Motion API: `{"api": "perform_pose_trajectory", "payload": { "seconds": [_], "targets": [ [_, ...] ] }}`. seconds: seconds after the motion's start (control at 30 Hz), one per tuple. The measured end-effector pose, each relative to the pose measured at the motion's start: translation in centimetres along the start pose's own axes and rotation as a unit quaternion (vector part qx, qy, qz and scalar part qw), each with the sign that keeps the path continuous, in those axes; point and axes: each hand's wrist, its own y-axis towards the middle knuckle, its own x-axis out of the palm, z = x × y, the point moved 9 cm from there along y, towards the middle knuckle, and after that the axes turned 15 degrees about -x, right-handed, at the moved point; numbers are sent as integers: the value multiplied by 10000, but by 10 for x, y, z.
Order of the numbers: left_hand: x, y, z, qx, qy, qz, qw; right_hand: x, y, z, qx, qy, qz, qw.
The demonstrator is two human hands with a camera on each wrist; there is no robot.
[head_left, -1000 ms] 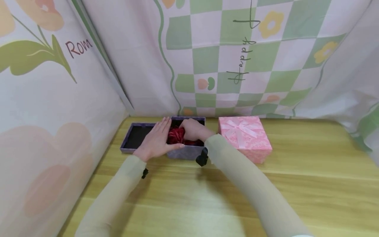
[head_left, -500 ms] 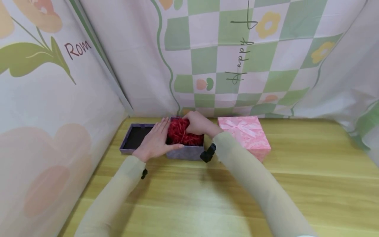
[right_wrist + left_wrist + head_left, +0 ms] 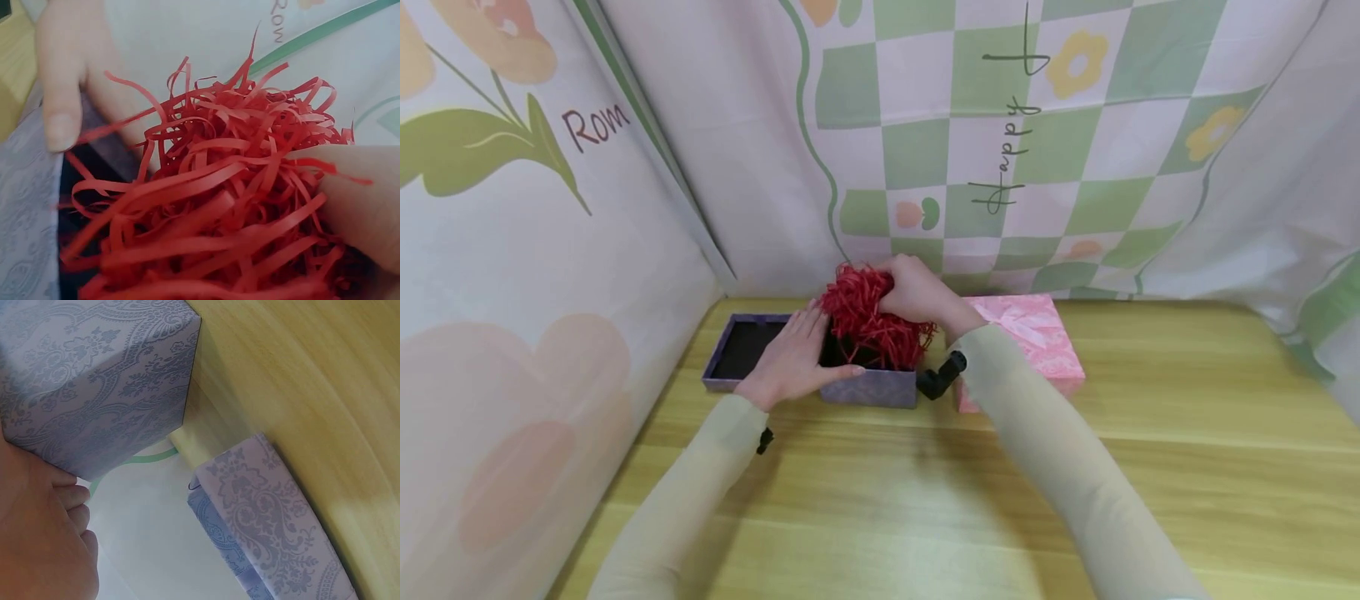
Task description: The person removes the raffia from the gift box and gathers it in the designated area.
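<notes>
A bundle of red shredded paper rises out of the purple patterned box, its lower strands hanging over the box's dark inside. My right hand grips the bundle from its right side; in the right wrist view, curly strips cover most of that hand's fingers. With straight fingers, my left hand lies along the left edge of the box, thumb over the front rim. The left wrist view has the hand against the patterned side of the box.
The purple lid lies inside-up on the wooden table, left of the box. On the right stands a pink gift box with a ribbon bow, partly behind my right forearm. A printed cloth hangs close behind.
My right hand has risen from inside the box, drawing the red shredded paper up above the rim and slightly rightward. The left hand keeps its place on the box.
</notes>
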Motion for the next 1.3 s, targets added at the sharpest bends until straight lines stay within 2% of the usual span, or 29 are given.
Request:
{"api": "perform_pose_trajectory", "payload": {
  "seconds": [0.27, 0.47, 0.7, 0.93, 1.17, 1.3],
  "targets": [
    [0, 1, -1, 49, -11, 62, 10000, -21, -3, -14, 11, 249, 403, 9989],
    [-1, 2, 1, 141, -62, 185, 9997, -37, -7, -30, -198, 566, 774, 9952],
    [-2, 1, 1, 134, -119, 159, 9997, -51, -13, -55, -456, 831, 1211, 9881],
    [-3, -1, 1, 165, -334, 183, 9991, -59, -23, -77, -564, 1068, 1515, 9811],
    [-8, -4, 3, 364, -394, 423, 9977, -64, -35, -98, -892, 1188, 1962, 9693],
    [-13, -5, 4, 504, -762, 561, 9942, -57, -44, -106, -1017, 1256, 2079, 9647]
  ]
}}
